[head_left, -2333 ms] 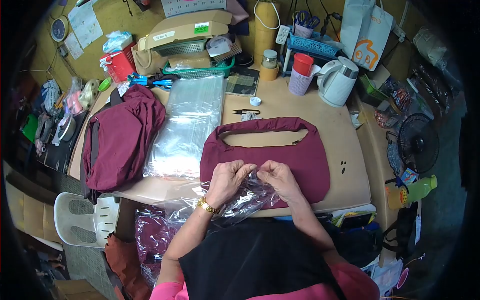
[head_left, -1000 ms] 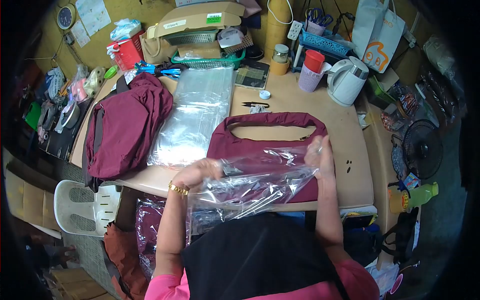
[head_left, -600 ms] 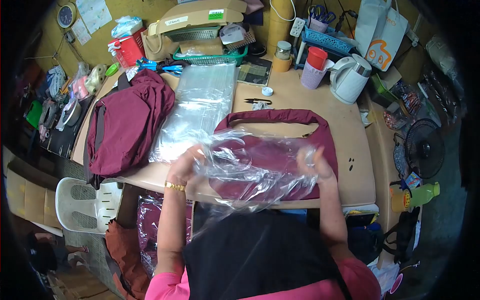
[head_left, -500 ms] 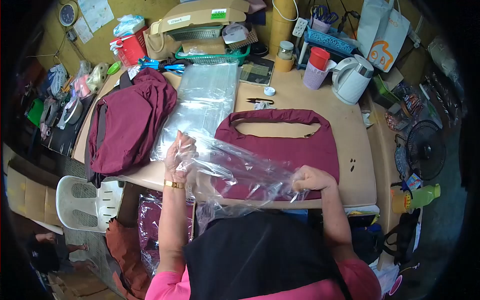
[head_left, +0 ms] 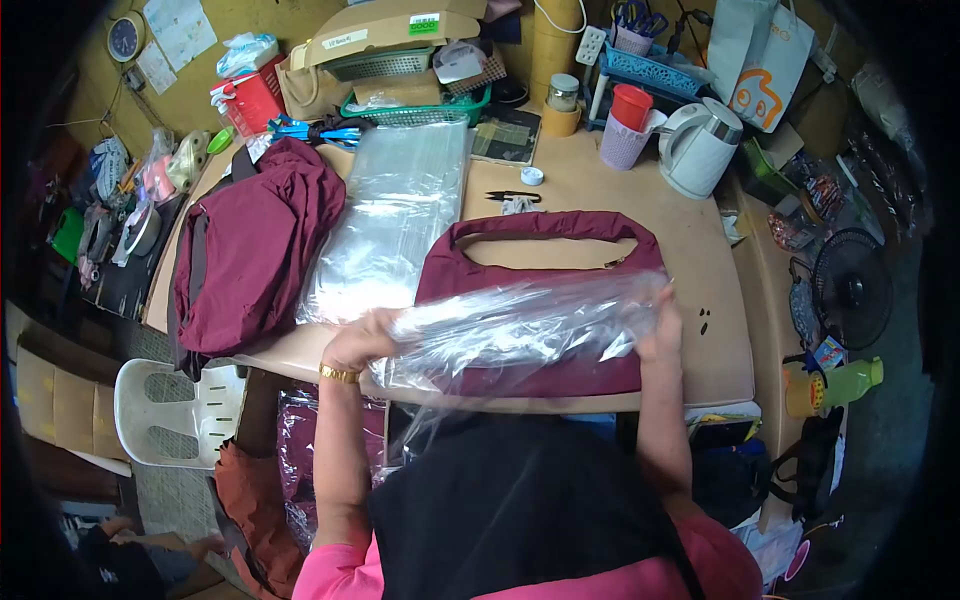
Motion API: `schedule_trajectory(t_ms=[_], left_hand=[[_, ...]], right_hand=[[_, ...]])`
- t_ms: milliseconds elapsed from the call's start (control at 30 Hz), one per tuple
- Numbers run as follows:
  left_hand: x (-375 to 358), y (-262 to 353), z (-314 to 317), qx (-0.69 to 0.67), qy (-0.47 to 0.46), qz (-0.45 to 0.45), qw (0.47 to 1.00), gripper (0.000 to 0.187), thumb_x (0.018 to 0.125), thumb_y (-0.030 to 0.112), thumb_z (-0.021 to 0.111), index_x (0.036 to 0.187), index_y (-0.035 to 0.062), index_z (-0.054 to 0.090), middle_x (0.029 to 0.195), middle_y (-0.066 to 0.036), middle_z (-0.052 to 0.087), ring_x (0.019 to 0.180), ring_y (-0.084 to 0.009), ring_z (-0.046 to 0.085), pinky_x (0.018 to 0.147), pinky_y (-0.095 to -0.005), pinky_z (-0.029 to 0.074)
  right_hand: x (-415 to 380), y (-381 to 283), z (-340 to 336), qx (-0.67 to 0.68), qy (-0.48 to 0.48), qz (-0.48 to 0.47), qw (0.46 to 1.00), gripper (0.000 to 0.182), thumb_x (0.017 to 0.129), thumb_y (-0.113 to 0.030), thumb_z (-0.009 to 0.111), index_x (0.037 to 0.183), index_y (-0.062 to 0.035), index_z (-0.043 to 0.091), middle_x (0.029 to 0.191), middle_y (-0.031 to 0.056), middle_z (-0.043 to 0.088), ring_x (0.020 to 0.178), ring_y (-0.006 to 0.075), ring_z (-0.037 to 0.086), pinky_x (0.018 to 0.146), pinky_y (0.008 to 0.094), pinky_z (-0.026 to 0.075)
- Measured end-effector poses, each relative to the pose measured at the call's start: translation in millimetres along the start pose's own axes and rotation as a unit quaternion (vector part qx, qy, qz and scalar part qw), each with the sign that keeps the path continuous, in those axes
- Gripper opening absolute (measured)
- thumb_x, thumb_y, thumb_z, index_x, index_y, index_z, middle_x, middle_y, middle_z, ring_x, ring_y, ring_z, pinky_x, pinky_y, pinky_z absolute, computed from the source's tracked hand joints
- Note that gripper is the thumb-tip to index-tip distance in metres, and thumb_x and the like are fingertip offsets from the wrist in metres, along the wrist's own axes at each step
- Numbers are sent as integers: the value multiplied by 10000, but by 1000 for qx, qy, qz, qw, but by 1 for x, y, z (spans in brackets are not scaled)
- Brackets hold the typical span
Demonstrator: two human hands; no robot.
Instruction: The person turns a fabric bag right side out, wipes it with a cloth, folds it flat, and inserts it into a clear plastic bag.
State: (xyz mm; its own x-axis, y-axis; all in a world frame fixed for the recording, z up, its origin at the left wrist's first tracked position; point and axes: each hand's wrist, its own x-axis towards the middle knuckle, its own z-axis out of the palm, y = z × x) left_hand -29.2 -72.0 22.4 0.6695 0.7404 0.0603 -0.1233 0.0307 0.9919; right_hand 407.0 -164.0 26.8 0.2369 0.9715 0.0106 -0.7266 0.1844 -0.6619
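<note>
Stretching a clear plastic bag (head_left: 520,335) between both hands, I hold it just over the maroon bag (head_left: 545,290) lying flat on the near tabletop (head_left: 700,250). My left hand (head_left: 362,340) and right hand (head_left: 662,325) each pinch an end. Thin film could tear if I pull too wide, or slip from a pinch and crumple.

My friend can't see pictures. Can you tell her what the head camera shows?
Two hands, left hand and right hand, stretch a clear plastic bag over a maroon cloth bag on a cluttered table. More maroon bags and a stack of plastic bags lie left.
</note>
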Motion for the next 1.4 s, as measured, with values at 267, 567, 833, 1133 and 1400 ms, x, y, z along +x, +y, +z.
schedule_trajectory(t_ms=[267, 567, 833, 1133, 1400], left_hand=[[25, 4, -9, -506, 217, 85, 830, 367, 1050, 404, 531, 944, 89, 685, 813, -61, 696, 683, -192, 652, 670, -354, 559], [14, -26, -19, 146, 25, -112, 983, 291, 958, 300, 664, 1054, 27, 634, 921, -67, 654, 909, -160, 629, 782, -354, 540], [17, -24, -8, -360, -28, 114, 926, 356, 951, 318, 703, 1085, -5, 640, 936, -59, 680, 864, -153, 629, 780, -329, 531], [6, 27, 19, -372, 260, 4, 891, 463, 1073, 415, 440, 986, 33, 685, 836, -109, 712, 797, -263, 675, 827, -438, 576], [-23, 42, 8, -51, 26, -88, 994, 348, 945, 316, 717, 1069, -1, 643, 727, 0, 667, 624, -113, 593, 635, -291, 500]], right_hand=[[-8, 1, 1, -498, -447, 270, 692, 381, 904, -378, 759, 859, -5, 698, 762, 23, 668, 601, 95, 539, 562, 283, 451], [9, -1, -36, 219, -200, 141, 945, 255, 1022, -334, 590, 972, -84, 591, 682, -2, 497, 536, 64, 462, 509, 273, 429], [-17, -1, -15, -132, -118, 29, 984, 287, 968, -336, 693, 921, -53, 681, 798, 42, 680, 716, 161, 642, 710, 356, 546], [-7, -9, -41, -25, -181, 347, 920, 485, 990, -496, 601, 959, -13, 631, 746, 25, 659, 566, 109, 563, 552, 304, 485], [-12, -11, -23, 80, -313, 56, 945, 488, 1034, -435, 484, 729, -69, 589, 686, 180, 664, 533, 258, 586, 693, 482, 497]])
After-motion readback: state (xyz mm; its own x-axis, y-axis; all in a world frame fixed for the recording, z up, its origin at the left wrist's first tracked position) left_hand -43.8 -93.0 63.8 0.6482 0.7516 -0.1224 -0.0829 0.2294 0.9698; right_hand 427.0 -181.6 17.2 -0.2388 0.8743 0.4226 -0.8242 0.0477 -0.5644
